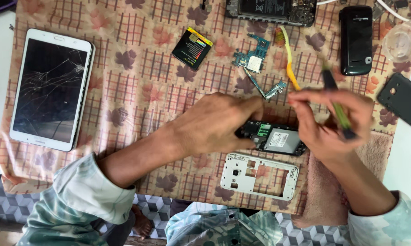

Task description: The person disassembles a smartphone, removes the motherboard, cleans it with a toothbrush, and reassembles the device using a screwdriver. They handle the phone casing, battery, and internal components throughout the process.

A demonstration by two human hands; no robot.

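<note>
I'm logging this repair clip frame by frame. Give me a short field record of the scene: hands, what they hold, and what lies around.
left hand: steadies the opened phone
right hand: holds a green-handled tool above that phone, blurred
below phone: white phone frame
left side: white tablet, screen cracked
above hands: circuit board, yellow toothbrush, battery, black phone
surface: leaf-patterned cloth

Setting was a small phone-repair bench, likely home-run. Landmark: white tablet with cracked screen (50,89) lay on a leaf-patterned tablecloth (137,82). To its right sat a loose battery (192,48), bare circuit boards (252,57), a white phone midframe (259,176) and a black handset (356,40). Patterned floor tiles (151,205) showed below.
</note>
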